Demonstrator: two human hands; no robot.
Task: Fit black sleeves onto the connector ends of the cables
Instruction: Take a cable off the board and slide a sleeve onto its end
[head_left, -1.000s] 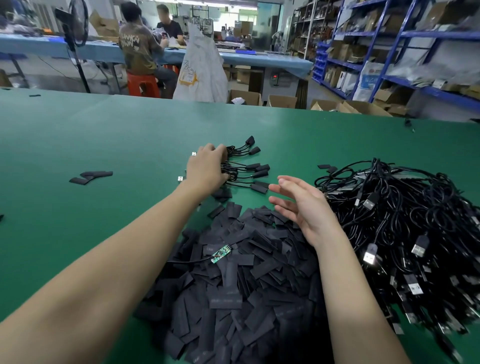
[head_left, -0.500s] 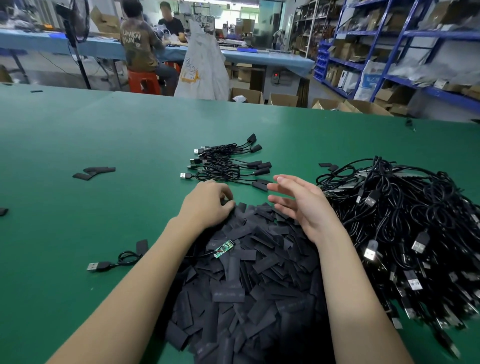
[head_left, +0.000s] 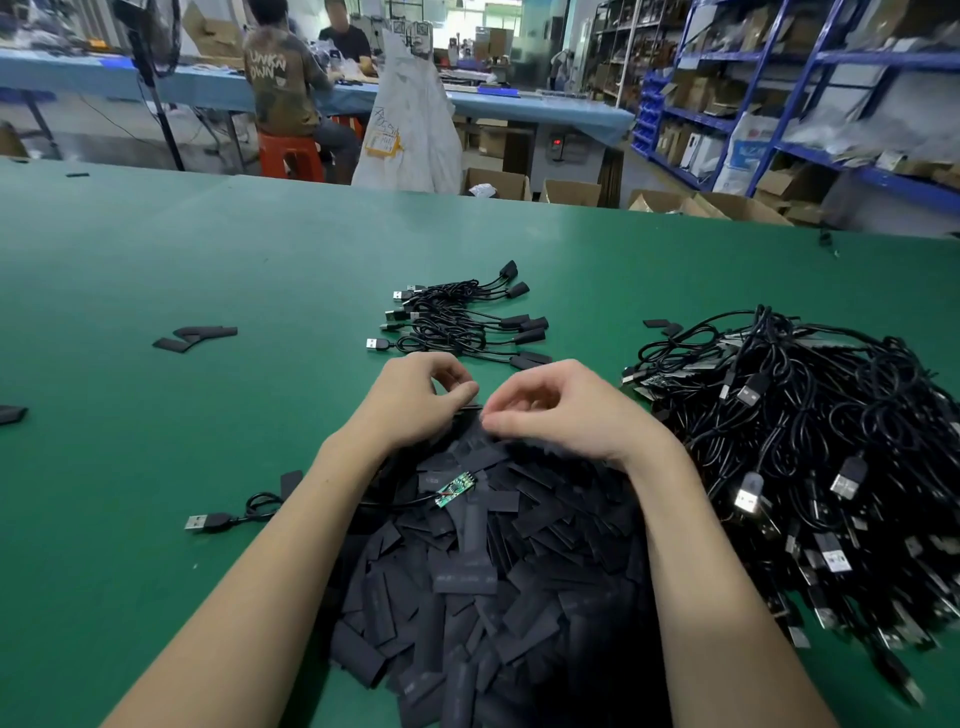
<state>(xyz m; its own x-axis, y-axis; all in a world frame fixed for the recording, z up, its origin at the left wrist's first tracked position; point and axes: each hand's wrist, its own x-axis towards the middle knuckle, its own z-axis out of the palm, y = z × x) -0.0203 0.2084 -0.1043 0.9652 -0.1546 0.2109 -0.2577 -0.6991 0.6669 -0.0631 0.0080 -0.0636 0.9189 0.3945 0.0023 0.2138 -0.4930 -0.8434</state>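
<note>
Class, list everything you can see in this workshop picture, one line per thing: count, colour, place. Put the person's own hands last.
sleeve pile: many, black, near centre of table
unsleeved cables: many, black, heap at right
finished cables: small bundle, black, beyond the hands
loose cable: one, black, left of pile; green board end on pile
stray sleeves: few, black, far left
table: one, green
left hand: fingers curled, at a sleeve
right hand: fingers curled, beside it

Green table (head_left: 156, 260) fills foreground. Beyond its far edge: long blue bench (head_left: 519, 106), two seated people, red stool (head_left: 288, 156), white sack (head_left: 410, 130), open cardboard boxes (head_left: 571, 192). Blue shelving (head_left: 779, 104) along right side. Bright light at rear.
</note>
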